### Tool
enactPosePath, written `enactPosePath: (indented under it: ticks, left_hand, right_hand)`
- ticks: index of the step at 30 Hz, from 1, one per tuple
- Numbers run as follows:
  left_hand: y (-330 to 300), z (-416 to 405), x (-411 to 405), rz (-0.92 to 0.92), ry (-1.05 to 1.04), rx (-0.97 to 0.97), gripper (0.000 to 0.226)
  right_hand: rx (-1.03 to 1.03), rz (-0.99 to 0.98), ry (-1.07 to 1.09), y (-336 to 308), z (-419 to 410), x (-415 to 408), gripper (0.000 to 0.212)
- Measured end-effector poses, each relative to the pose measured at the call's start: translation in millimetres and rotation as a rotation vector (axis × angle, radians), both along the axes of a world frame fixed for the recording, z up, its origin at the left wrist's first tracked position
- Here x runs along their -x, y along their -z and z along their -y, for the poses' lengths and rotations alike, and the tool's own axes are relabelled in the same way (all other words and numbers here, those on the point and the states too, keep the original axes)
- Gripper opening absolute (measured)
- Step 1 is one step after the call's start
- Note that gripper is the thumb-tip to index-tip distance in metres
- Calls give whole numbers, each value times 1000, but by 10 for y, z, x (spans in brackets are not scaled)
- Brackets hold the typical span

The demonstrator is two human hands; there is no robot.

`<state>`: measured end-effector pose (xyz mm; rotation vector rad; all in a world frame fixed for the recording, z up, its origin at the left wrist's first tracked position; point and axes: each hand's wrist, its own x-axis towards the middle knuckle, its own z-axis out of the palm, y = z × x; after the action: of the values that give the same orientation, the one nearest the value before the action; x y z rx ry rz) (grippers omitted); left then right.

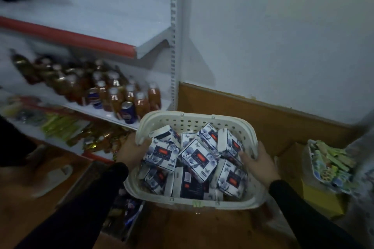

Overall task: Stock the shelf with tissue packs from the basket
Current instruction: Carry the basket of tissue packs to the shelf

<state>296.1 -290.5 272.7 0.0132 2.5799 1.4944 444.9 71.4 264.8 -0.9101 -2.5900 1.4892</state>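
Note:
A cream perforated plastic basket (194, 122) fills the lower middle, held in the air in front of me. It holds several blue-and-white tissue packs (197, 156) with red labels, piled loosely. My left hand (132, 150) grips the basket's left rim, fingers curled over the edge. At the right rim, my right hand (260, 162) grips the wall with the thumb inside. The white shelf unit (121, 32) with red edge strips stands to the upper left; its top board is bare.
The middle shelf carries amber bottles (113, 97) and blue cans (128, 112). Snack packets (60, 127) lie on the lower shelf. A yellow box with green packets (327, 166) stands at right. White wall with brown skirting runs behind. A slipper (53, 178) lies on the floor.

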Motion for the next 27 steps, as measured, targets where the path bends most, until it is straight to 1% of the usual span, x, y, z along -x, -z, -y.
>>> enactPosePath:
  ticks: [2,6,9,11,14,16,23,27]
  left_hand:
    - [-46,388,-200,8,-87,5,27]
    - [-85,1299,-614,27,-263,-14,27]
    - [-141,1785,-831,29,-343,-2,23]
    - [-162,2257,-1027,40,-420,-28,22]
    - [-110,3070,-1334,61,-518,-68,38]
    - [-72,3636,-1520,68,-590,-92,44]
    - [-154,5126,-2039,33,-857,-84,30]
    - [-106,5853,-2335,38,-1000,-54,28]
  right_hand:
    - [-8,-8,-85,-111,352,59,87]
    - [-35,-43,-266,-354,1204,240,42]
    - [-47,-46,-367,-443,1690,367,28]
    - [-73,-56,-442,-461,2139,492,28]
    - [-78,-76,-553,-470,2909,667,38]
    - [-58,-84,-628,-466,3463,748,45]
    - [-26,-108,-819,-344,5249,958,43]
    - [-9,-94,-952,-289,6190,1068,44]
